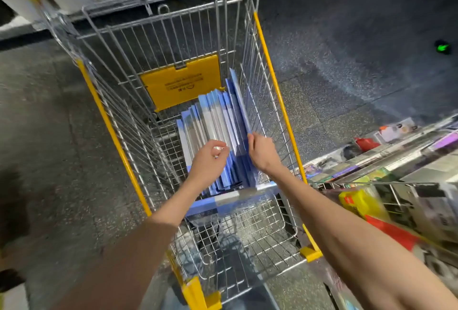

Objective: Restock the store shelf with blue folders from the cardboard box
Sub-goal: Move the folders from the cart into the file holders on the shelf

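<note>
My right grip (262,151) pinches one blue folder (239,99) by the corner; can't tell if my left grip (210,158) holds any. Glossy cover might slip, toppling the folder stack (218,121) beside it.

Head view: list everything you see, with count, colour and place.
shopping cart: one, silver wire with yellow trim, centre
flap: one, yellow, cart's far end
blue folders: many, blue and white, on edge in cart
rightmost folder: one, blue, raised along cart's right wall
shelf goods: several, mixed colours, right edge
green light: one, far right
floor: dark, speckled
left hand: at folder tops, grip unclear
right hand: grips rightmost folder
</note>
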The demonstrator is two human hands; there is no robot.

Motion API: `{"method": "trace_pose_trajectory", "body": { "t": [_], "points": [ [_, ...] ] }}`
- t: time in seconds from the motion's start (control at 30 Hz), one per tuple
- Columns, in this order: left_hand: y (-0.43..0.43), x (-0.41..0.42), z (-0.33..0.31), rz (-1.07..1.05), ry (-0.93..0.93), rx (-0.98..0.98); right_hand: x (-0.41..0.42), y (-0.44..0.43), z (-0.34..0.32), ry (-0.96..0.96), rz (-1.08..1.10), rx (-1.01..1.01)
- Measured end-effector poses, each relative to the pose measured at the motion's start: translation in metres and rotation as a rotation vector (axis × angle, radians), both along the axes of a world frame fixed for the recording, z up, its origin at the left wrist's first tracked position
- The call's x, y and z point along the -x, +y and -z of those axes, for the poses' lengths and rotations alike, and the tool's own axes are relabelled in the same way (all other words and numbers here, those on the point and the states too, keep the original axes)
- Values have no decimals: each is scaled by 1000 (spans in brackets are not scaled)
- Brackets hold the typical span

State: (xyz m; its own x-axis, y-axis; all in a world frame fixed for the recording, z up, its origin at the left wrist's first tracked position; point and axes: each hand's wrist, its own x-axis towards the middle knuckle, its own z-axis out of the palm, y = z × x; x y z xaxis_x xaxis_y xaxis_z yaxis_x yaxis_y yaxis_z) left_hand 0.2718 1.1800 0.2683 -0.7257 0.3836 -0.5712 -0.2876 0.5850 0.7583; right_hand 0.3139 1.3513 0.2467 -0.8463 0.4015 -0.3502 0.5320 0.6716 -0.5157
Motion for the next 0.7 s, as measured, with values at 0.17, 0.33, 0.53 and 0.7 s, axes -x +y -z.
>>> {"method": "trace_pose_trajectory", "body": {
  "t": [0.17, 0.33, 0.53, 0.7],
  "points": [
    [32, 28, -23, -55, -166, -89, -17, -21, -45, 79, -5, -35],
    [51, 33, -51, -79, -253, -141, -44, -53, -72, 157, -83, -83],
    [30, 28, -71, -109, 15, -157, -67, -74, -91, 261, 66, 170],
    [-15, 46, -94, -4, 78, -171, -98, -82, -75, 380, 894, 614]
  ]
}}
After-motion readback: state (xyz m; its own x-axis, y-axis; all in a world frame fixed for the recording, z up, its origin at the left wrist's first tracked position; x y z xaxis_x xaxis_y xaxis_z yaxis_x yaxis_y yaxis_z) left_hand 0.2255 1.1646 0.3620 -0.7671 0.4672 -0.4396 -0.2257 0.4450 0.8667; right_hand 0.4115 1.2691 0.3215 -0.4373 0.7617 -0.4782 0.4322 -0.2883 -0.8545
